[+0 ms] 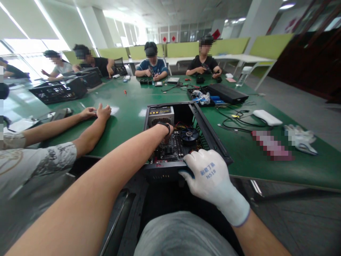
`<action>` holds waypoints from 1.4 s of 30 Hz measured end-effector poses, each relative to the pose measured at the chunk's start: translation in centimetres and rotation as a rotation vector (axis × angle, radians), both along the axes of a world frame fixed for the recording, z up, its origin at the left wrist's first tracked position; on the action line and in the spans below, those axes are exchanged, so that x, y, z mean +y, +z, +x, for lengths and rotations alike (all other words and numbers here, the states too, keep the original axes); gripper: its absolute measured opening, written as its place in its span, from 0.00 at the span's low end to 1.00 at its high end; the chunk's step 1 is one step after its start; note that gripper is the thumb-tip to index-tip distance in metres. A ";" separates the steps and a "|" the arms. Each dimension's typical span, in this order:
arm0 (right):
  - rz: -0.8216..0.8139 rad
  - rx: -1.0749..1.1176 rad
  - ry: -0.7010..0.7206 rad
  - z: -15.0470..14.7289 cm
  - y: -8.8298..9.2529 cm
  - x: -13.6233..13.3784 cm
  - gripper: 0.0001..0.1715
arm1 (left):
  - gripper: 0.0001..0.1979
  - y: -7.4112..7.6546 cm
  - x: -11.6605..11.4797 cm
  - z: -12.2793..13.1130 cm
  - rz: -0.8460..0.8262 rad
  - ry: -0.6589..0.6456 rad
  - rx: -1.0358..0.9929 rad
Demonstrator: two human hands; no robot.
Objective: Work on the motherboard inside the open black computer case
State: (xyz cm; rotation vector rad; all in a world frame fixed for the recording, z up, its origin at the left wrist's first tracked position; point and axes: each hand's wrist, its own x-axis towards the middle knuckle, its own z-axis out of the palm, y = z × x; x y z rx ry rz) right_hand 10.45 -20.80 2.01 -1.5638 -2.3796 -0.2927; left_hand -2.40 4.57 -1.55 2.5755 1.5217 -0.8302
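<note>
Black metal computer case [213,131], topless, is set at the near edge of the glossy green table [128,103], right in front of the wearer! Over on the left, black perforated computer cases [58,89] are seen, and nearer, a co-worker's bare hands [103,112] are held close together over the tabletop. Inside the near case, a boxy silver-grey power supply [161,117] is fitted at the far left, and just beside it the bare left hand [171,128], wrist banded in black, is sunk among the parts; its fingers are hidden, so their spread, and anything held, cannot be told. Next, a round black cooling fan [189,135] is spotted. By the right hand [206,170], gloved in white with blue print, the near rim is gripped, fingers curled over it, thumb at the front! Farther right, black cables [234,124] are strewn, then a white rectangular block [268,117] and crumpled white glove [301,137].
</note>
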 end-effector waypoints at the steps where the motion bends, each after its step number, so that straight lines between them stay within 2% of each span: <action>1: 0.001 -0.001 -0.002 0.0 0.0 0.0 0.13 | 0.22 0.1 -0.2 0.1 -0.007 -0.004 0.019; 7: 0.009 -0.015 -0.009 0.0 -0.1 -0.1 0.14 | 0.25 0.8 -0.8 0.2 -0.010 -0.047 0.076; 11: 0.027 -0.019 -0.009 0.0 -0.1 -0.1 0.15 | 0.25 0.8 -0.6 0.1 0.027 -0.046 0.049; 16: 0.039 -0.027 -0.007 0.0 -0.1 -0.1 0.15 | 0.28 0.7 -0.5 0.0 0.040 -0.101 0.130; 22: 0.048 -0.011 -0.002 0.0 -0.3 -0.1 0.15 | 0.26 0.2 -0.3 0.0 0.083 -0.003 0.009; 24: 0.049 -0.004 0.000 0.0 -0.4 0.0 0.15 | 0.27 0.2 -0.4 0.0 0.077 -0.008 0.008; 28: 0.049 0.002 0.001 0.0 -0.5 0.0 0.14 | 0.31 1.0 -0.9 0.0 0.046 -0.053 0.054; 33: 0.036 0.013 0.006 0.0 -0.5 -0.1 0.13 | 0.27 1.9 -1.6 0.1 0.020 -0.003 0.029; 38: 0.038 0.023 0.003 0.1 -0.6 0.0 0.13 | 0.29 1.0 -0.8 0.1 0.007 -0.082 0.131; 42: 0.039 0.030 0.008 0.1 -0.8 0.1 0.13 | 0.29 0.1 0.2 0.0 0.042 -0.043 0.030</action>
